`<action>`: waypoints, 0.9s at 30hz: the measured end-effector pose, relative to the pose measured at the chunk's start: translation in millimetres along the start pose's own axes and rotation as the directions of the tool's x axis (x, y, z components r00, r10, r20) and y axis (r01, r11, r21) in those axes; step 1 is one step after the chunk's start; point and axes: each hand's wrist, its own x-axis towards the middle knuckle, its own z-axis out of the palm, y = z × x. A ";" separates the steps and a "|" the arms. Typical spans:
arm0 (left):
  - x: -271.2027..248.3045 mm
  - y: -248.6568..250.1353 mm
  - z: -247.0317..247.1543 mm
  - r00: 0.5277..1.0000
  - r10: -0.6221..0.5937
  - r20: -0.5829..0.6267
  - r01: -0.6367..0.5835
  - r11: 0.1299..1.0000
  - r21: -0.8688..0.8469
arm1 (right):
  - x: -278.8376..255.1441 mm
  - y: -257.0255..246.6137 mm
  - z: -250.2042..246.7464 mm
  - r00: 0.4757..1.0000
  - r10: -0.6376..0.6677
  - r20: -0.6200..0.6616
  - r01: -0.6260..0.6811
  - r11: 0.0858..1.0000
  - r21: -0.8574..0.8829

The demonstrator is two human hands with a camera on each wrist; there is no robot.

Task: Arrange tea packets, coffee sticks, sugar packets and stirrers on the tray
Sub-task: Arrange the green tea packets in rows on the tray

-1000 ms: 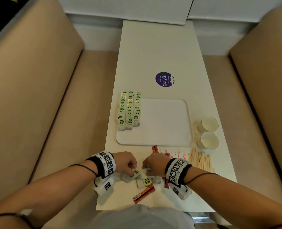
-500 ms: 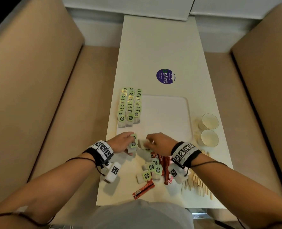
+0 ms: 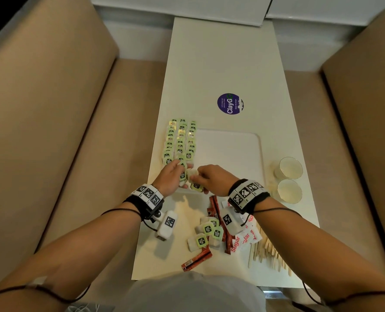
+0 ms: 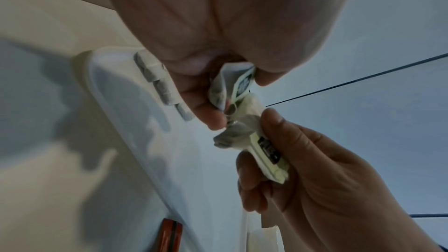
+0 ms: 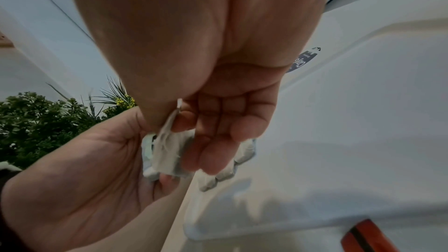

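Both hands meet over the tray's (image 3: 229, 154) near-left corner, left hand (image 3: 171, 176) and right hand (image 3: 211, 180) each pinching tea packets (image 3: 192, 176), with the rows of tea packets (image 3: 180, 140) lying just beyond the left hand, running lengthwise toward the table's far edge.

**Both hands meet at the centre, each pinching a packet**

Two bare forearms reach in from 7 and 5 o'clock and converge near the middle of the head view. Each wrist wears a black band with square black-and-white markers and a small white camera block beneath. The left hand (image 3: 172, 176) is palm inward, fingers curled, thumb and fingertips pinching a tea packet (image 4: 238, 87). The right hand (image 3: 211, 180), at 3 o'clock of the left and almost touching it, curls its fingers round a second packet (image 4: 269, 152).
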 end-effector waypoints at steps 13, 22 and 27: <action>-0.4 -10.9 -9.3 0.967 -0.069 0.243 0.095 0.990 -0.099 | 3.9 -6.3 -9.1 0.998 0.042 0.055 -0.056 0.960 0.273; -1.3 -20.3 -18.3 0.966 -0.031 0.256 -0.007 0.989 0.149 | -3.0 -4.0 -13.3 0.994 -0.017 0.112 -0.010 0.972 0.234; -0.3 -27.9 -22.7 0.982 -0.046 0.185 0.035 0.997 0.063 | -5.1 -3.6 -14.5 0.997 0.002 0.079 -0.018 0.979 0.204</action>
